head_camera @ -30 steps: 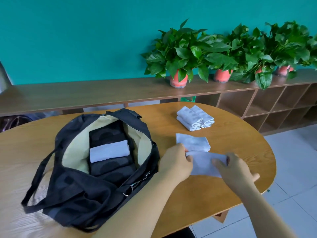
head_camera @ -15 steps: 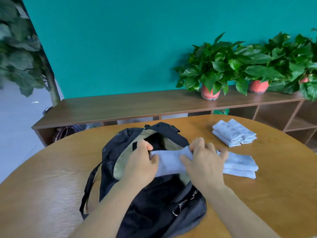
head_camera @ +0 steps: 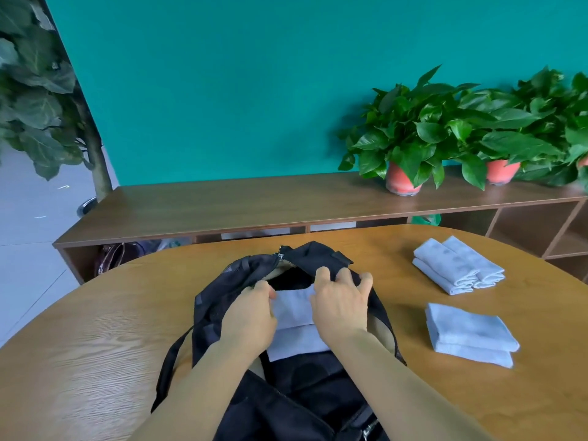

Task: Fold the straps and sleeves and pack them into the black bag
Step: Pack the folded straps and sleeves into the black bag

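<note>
- Your left hand [head_camera: 251,313] reaches forward into the open mouth of the black bag [head_camera: 216,313], palm down and wrist straight.
- Its thumb and curled fingers pinch the left end of a folded white piece [head_camera: 292,305].
- Your right hand [head_camera: 342,300] lies over the right end of that same piece, knuckles raised, with the fingers spread and bent towards the bag's far rim.
- The right thumb sits along the edge of the cloth. The fingertips underneath are hidden, so I cannot tell whether this hand grips the piece or only presses on it.
- Both forearms come up from the bottom edge and converge on the bag.
- The folded white piece sits inside the bag's opening, between your hands. It lies on top of a second white piece [head_camera: 299,342] that is already in the bag, nearer to you.
- The bag lies on a round wooden table [head_camera: 95,345], with its shoulder strap [head_camera: 175,351] trailing off to the left.
- To the right of the bag, well apart from it, a flat folded stack [head_camera: 467,332] of white cloth lies on the table. A pair of folded white pieces [head_camera: 458,265] lies farther back.
- Half a second ago you held the piece above the bag's mouth, with both hands higher. Now it is down inside the opening.
- A full second ago your hands were at the flat stack on the table, taking the piece from it.
- The flat stack and the pair behind it lie where they did then.
</note>
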Tool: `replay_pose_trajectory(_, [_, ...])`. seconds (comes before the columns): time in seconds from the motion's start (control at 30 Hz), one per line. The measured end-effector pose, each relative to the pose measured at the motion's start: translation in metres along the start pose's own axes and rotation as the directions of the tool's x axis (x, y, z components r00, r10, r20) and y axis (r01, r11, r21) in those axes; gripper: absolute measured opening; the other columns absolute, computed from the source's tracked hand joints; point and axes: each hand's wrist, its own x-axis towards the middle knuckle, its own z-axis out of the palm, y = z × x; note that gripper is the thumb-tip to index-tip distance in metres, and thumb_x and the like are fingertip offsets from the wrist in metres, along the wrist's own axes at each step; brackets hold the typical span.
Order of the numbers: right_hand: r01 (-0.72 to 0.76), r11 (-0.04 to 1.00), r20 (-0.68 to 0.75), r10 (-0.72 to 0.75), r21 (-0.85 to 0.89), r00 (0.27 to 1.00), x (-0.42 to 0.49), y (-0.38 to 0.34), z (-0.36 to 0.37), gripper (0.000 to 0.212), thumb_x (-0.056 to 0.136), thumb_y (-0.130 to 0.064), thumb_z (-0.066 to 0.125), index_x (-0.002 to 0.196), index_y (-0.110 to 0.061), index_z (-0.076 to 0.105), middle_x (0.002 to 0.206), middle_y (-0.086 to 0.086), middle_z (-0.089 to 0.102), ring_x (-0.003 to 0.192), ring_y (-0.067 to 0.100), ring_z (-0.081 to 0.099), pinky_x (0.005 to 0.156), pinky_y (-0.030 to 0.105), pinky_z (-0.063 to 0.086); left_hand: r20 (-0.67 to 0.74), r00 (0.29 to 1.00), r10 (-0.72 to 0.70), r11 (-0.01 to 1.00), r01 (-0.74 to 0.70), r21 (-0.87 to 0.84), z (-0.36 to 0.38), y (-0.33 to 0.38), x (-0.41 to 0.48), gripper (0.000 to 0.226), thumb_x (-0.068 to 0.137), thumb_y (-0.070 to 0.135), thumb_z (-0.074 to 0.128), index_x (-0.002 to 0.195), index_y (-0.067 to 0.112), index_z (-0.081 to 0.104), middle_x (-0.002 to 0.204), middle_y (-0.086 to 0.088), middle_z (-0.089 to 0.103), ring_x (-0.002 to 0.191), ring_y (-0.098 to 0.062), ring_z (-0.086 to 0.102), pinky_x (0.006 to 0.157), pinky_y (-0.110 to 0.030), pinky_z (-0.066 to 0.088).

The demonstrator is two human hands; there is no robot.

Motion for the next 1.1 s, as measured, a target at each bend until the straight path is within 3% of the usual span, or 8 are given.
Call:
replay_pose_trajectory(0.13, [-0.007,1.000,-0.014,0.007,0.020,1.000,0.000,0.002,0.012,0.031,0.084,-0.014,0.062,0.111,-0.015,0.046,0.058,-0.006,0.034,0.101,0.022,0.049,0.100,0.049,0.009,0.050,0.997,0.061,0.997,-0.063,0.040,0.007,-0.008,-0.002,0.034,0.101,0.019,0.040,0.135,0.021,0.042,0.130,-0.001,0.048,0.116,-0.019,0.048,0.090,-0.032,0.046])
replay_pose_trajectory(0.23, [-0.038,0.994,0.005,0.037,0.101,0.999,0.001,0.007,0.009,0.021,0.095,-0.023,0.049,0.114,-0.017,0.042,0.069,-0.006,0.043,0.107,0.020,0.045,0.105,0.046,0.011,0.046,0.997,0.067,0.998,-0.067,0.008,0.008,-0.014,-0.003,0.034,0.100,0.019,0.039,0.134,0.022,0.043,0.129,0.000,0.049,0.110,-0.018,0.052,0.087,-0.034,0.048])
replay_pose_trajectory(0.4, [-0.020,0.999,0.071,0.018,0.027,0.997,-0.002,0.004,0.010,0.031,0.097,-0.030,0.047,0.124,-0.017,0.042,0.076,-0.004,0.049,0.110,0.022,0.043,0.104,0.048,0.009,0.032,0.998,0.056,0.991,-0.060,0.121,0.015,-0.015,-0.010,0.029,0.102,0.032,0.036,0.122,0.021,0.053,0.126,0.002,0.046,0.108,-0.020,0.050,0.085,-0.033,0.046])
replay_pose_trajectory(0.57, [0.021,0.994,-0.098,-0.032,-0.109,0.995,-0.006,0.003,0.011,0.050,0.058,-0.043,0.088,0.084,-0.012,0.060,0.052,0.001,0.051,0.077,0.029,0.056,0.089,0.052,0.028,-0.068,0.990,0.120,0.959,-0.097,0.267,0.019,-0.014,-0.018,0.023,0.100,0.024,0.040,0.114,0.019,0.057,0.130,0.007,0.038,0.113,-0.018,0.044,0.090,-0.025,0.036])
replay_pose_trajectory(0.77, [0.201,0.973,-0.069,-0.210,-0.115,0.975,-0.022,0.002,0.004,0.037,0.043,-0.020,0.092,0.065,-0.013,0.062,0.066,0.006,0.057,0.081,0.031,0.055,0.089,0.055,0.032,-0.073,0.975,0.209,0.925,-0.173,0.338,0.014,-0.006,-0.023,0.036,0.090,0.011,0.047,0.123,0.024,0.053,0.121,0.009,0.054,0.122,-0.016,0.041,0.088,-0.027,0.042])
replay_pose_trajectory(0.83, [0.290,0.953,0.045,-0.287,-0.089,0.957,-0.031,-0.001,0.006,0.031,0.053,-0.029,0.089,0.070,-0.014,0.068,0.074,0.008,0.063,0.091,0.032,0.059,0.094,0.055,0.027,-0.037,0.974,0.224,0.903,-0.193,0.384,0.015,-0.006,-0.025,0.035,0.090,0.013,0.048,0.123,0.025,0.053,0.119,0.009,0.057,0.121,-0.015,0.042,0.091,-0.027,0.038])
replay_pose_trajectory(0.93, [0.331,0.941,0.186,-0.314,-0.072,0.931,-0.040,-0.004,0.003,0.024,0.093,-0.032,0.051,0.112,-0.019,0.059,0.115,0.012,0.057,0.126,0.033,0.041,0.105,0.056,0.004,0.029,0.976,0.214,0.874,-0.204,0.441,0.018,-0.006,-0.028,0.033,0.089,0.014,0.049,0.122,0.022,0.052,0.123,0.007,0.055,0.131,-0.016,0.035,0.100,-0.031,0.033])
replay_pose_trajectory(1.1, [0.323,0.942,0.262,-0.291,-0.087,0.920,-0.036,-0.002,-0.004,0.031,0.100,-0.031,0.035,0.128,-0.024,0.047,0.133,0.015,0.046,0.138,0.035,0.019,0.111,0.058,0.000,0.087,0.976,0.201,0.829,-0.216,0.516,0.015,-0.003,-0.031,0.040,0.089,0.011,0.052,0.128,0.022,0.049,0.133,0.008,0.053,0.145,-0.018,0.016,0.112,-0.039,0.024])
